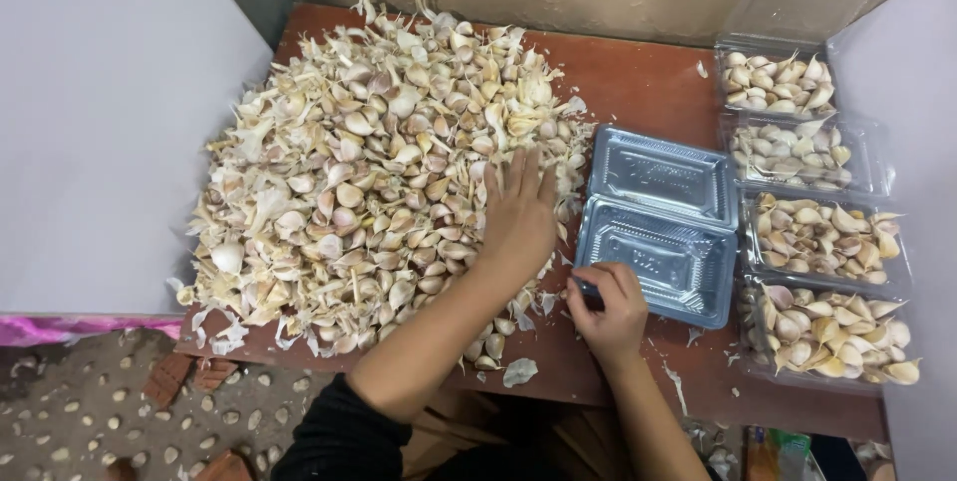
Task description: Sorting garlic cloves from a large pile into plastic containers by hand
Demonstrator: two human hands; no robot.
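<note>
Pinching the near left corner of an empty clear plastic clamshell tray (658, 225) between thumb and fingers, my right hand (610, 310) steadies it on the brown wooden table (638, 82). My left hand (518, 214) lies flat, fingers spread and holding nothing, on the right edge of a big heap of loose garlic cloves (379, 182) mixed with papery skins.

As for progress: four trays of garlic (812, 212) stand in a column along the right side, just beside the open one (all four look full, the farthest with its lid standing up). The tray I hold lies open with two hollow halves and not a single clove inside. The heap is still large, covering most of the left half of the table, so I judge far more is left than done.

Counted: four filled trays, one empty tray, one heap. The cloves themselves are too many to count, probably several hundred.
</note>
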